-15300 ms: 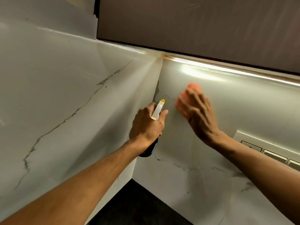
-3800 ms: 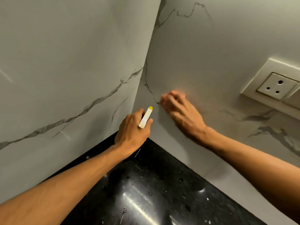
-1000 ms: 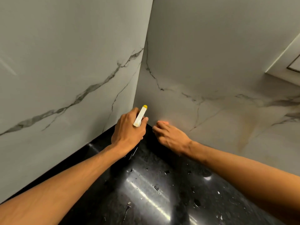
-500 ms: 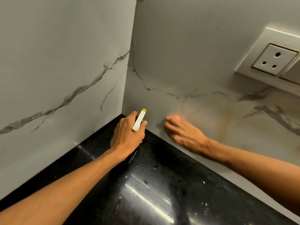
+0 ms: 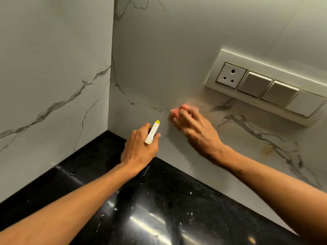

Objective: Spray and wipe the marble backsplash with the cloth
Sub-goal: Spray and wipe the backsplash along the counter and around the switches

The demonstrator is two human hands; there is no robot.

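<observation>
My left hand (image 5: 139,149) grips a spray bottle; its white nozzle with a yellow tip (image 5: 152,132) points up at the wall, and the dark body is hidden under my hand. With straight fingers, my right hand (image 5: 194,128) presses an orange cloth (image 5: 177,112) flat against the white veined marble backsplash (image 5: 159,59). Only the cloth's upper edge shows past the fingertips. The hand and cloth are blurred, a little below and left of the switch plate. Both hands are close together near the corner of the two marble walls.
A cream switch plate (image 5: 265,85) with one socket and three switches sits on the right wall. The left marble wall (image 5: 53,68) meets it at the corner. A glossy black countertop (image 5: 150,209) with light specks lies below. A yellowish stain (image 5: 267,149) marks the marble lower right.
My right hand with the cloth has moved up and to the right along the backsplash, away from the countertop edge. The left hand holds the bottle much as before. The view has tilted up.
</observation>
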